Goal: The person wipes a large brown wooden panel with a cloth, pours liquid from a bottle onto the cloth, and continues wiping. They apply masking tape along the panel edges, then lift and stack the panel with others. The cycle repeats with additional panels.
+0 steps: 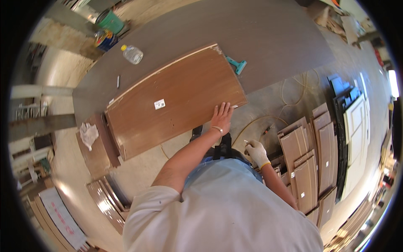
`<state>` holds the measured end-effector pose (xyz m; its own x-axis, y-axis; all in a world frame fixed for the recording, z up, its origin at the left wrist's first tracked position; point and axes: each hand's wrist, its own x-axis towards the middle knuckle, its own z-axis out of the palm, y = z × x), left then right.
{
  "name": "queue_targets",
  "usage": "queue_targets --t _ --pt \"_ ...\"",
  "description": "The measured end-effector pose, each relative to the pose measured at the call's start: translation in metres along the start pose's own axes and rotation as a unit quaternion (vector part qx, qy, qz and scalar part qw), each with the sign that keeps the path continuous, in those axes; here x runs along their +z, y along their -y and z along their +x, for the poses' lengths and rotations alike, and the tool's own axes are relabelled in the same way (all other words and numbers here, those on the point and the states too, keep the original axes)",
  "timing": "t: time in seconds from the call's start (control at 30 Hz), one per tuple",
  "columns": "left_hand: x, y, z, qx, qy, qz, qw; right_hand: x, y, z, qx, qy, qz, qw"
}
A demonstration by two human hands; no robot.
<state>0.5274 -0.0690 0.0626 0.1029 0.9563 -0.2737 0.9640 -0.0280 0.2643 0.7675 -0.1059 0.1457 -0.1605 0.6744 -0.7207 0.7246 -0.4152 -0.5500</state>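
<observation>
A brown wooden panel (pixel 184 92) with a small white label (pixel 159 104) lies on the grey-brown table. My left hand (pixel 222 117), bare and with a bracelet at the wrist, rests flat on the panel's near right corner, fingers stretched out. Off the panel to the right, my right hand (pixel 257 153) wears a white work glove with a yellow cuff. Its fingers are closed, and a small pale tip shows at them, too small to name. Just beyond the panel's far right end lies a teal hand tool (pixel 237 65).
On the table (pixel 268 38) are a clear bottle (pixel 132 54) with a yellow cap and a small white stick (pixel 118 82). A crumpled white cloth (pixel 88 135) lies on a brown board at left. Brown panels (pixel 302 168) lean at right. A hose (pixel 256 120) crosses the floor.
</observation>
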Motion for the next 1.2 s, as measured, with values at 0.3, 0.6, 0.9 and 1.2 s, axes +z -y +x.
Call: queue_targets --t 0.3,0.6,0.9,1.2 --pt "0.01 -0.035 0.021 -0.113 0.013 0.026 0.993 -0.031 -0.022 0.026 -0.049 0.008 0.037 0.998" --pt "0.004 -0.004 -0.021 -0.161 0.011 0.017 0.987 -0.005 -0.007 0.045 -0.093 0.073 0.008 0.993" --pt "0.04 0.127 -0.174 -0.374 -0.053 0.013 0.926 -0.004 0.032 0.121 -0.194 -0.052 0.006 0.98" --pt "0.061 0.327 -0.369 -0.696 -0.317 -0.185 0.618 -0.027 0.077 0.229 -0.043 -0.225 0.103 0.968"
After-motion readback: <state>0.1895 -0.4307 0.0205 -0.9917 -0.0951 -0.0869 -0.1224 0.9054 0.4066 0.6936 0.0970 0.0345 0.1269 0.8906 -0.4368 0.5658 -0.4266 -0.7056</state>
